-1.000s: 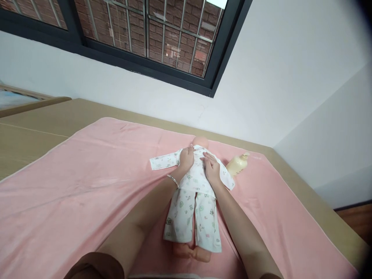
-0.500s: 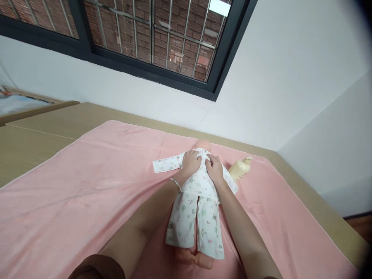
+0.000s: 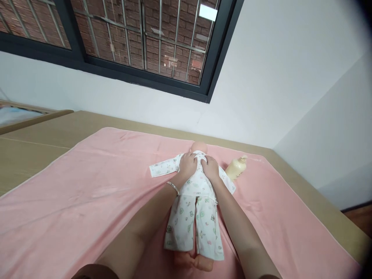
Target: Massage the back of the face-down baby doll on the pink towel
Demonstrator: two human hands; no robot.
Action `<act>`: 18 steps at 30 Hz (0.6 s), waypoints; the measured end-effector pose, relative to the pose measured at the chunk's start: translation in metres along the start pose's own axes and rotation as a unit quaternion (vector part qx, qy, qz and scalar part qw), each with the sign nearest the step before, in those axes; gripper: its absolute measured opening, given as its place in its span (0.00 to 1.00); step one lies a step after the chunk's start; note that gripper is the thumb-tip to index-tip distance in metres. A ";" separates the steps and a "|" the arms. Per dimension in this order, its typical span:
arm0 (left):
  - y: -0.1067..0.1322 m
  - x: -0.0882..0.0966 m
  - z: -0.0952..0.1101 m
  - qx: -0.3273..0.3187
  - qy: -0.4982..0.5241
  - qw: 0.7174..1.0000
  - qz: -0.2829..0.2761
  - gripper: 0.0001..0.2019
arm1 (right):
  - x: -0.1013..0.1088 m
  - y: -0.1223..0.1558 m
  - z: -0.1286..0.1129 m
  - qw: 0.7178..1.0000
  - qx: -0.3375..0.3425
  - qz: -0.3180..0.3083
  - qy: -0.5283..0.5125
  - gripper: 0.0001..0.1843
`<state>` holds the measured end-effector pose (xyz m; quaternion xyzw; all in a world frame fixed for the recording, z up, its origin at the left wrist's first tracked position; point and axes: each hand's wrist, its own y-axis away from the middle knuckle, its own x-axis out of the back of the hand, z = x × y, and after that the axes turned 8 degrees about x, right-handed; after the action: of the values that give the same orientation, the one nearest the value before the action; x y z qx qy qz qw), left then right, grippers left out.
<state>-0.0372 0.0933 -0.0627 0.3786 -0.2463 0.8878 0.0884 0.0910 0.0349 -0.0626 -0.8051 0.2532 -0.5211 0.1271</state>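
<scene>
A baby doll (image 3: 198, 147) in white printed pyjamas (image 3: 194, 217) lies on its back on a pink blanket (image 3: 87, 193), head away from me, bare feet toward me. My left hand (image 3: 187, 164), a silver bangle on its wrist, rests on the doll's upper chest by the collar. Beside it my right hand (image 3: 210, 168) lies on the chest too. Both hands have their fingers curled down on the shirt fabric at the neck; I cannot make out whether they pinch it. The shirt's left sleeve (image 3: 162, 167) lies stretched out flat.
A cream baby bottle (image 3: 236, 168) lies on the blanket right of the doll. The blanket covers a tan bed (image 3: 43, 131) set against a white wall under a barred window (image 3: 130, 38). A wooden frame edge (image 3: 31, 118) shows at far left.
My hands have drawn slightly closer together near the doll's collar. The view has shifted a little; the doll and bottle stay where they were.
</scene>
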 end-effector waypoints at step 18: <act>0.000 -0.005 -0.007 0.013 0.025 0.999 0.046 0.11 | -0.001 0.007 -0.002 0.996 0.078 0.045 -0.005 0.19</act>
<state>-0.0383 0.0967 -0.0707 0.3456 -0.2493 0.9033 0.0491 0.0869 0.0300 -0.0661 -0.7834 0.2467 -0.5287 0.2141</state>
